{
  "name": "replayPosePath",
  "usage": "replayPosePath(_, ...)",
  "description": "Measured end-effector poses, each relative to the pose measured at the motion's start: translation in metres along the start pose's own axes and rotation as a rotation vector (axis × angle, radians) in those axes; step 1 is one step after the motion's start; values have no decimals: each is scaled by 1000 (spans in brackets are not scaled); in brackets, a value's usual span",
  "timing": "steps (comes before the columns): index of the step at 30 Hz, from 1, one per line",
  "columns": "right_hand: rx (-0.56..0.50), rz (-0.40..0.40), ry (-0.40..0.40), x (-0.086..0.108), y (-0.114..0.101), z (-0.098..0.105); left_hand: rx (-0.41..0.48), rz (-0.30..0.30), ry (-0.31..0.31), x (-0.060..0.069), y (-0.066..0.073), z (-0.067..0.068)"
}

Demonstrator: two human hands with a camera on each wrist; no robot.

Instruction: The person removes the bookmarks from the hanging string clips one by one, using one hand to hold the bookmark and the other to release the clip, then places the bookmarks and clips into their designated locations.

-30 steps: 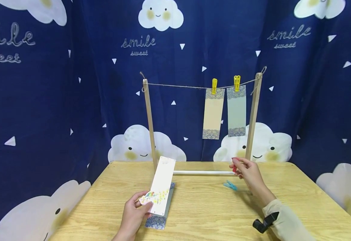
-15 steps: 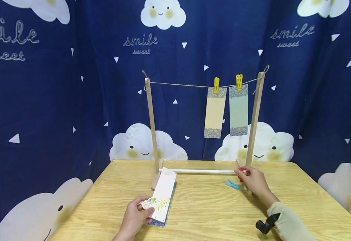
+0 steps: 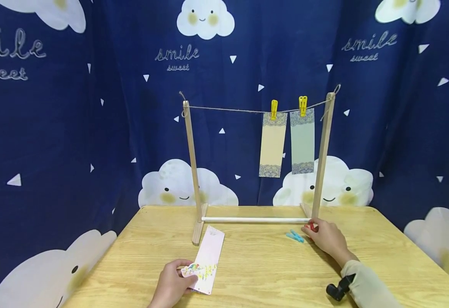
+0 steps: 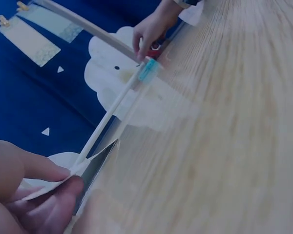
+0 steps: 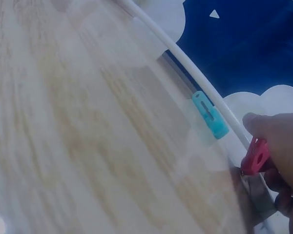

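Observation:
My left hand [image 3: 172, 283] pinches a white card [image 3: 210, 250] with a bird and yellow flowers printed on it, low over the table. A grey-green card [image 4: 94, 170] shows beneath the white one in the left wrist view; whether my fingers hold it too is hard to tell. By the foot of the right post, my right hand [image 3: 329, 240] pinches a red clothespin [image 5: 256, 157] between thumb and fingers, close to the tabletop. A blue clothespin [image 3: 295, 236] lies on the table just left of that hand.
A cord [image 3: 228, 109] runs between two wooden posts [image 3: 193, 164]. Yellow clothespins [image 3: 274, 110] hang a cream card [image 3: 272, 145] and a pale green card [image 3: 303, 143] from it. A white rod [image 3: 255, 220] joins the posts low down, above the wooden table [image 3: 255, 265].
My right hand has lowered the red clothespin to the tabletop by the right post. My left hand has brought the white card down and nearer, so it now covers the patterned card beneath.

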State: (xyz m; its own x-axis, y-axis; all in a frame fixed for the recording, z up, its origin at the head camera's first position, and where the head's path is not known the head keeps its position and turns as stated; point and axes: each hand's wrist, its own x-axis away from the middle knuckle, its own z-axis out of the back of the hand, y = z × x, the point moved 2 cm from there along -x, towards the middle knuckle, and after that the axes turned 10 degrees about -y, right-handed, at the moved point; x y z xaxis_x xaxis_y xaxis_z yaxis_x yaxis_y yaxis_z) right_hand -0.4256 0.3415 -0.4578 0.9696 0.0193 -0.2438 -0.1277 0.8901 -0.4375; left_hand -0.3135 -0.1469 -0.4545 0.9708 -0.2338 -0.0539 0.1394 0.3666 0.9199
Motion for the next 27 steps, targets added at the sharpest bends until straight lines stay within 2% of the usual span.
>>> replayPosePath(6, 29, 8, -14, 1, 0, -4, -224, 27, 42, 1, 0, 0)
replayPosePath(9, 28, 13, -12, 2, -1, -6, -297, 44, 51, 2, 1, 0)
replayPosePath(13, 27, 25, -23, 2, -1, -6, -330, 56, 51, 2, 1, -1)
replayPosePath(19, 28, 25, -23, 2, -1, -7, -359, 40, 55, 2, 2, -2)
replayPosePath(27, 49, 53, -22, 2, -1, -9, -383, 55, 2, 3, 2, -1)
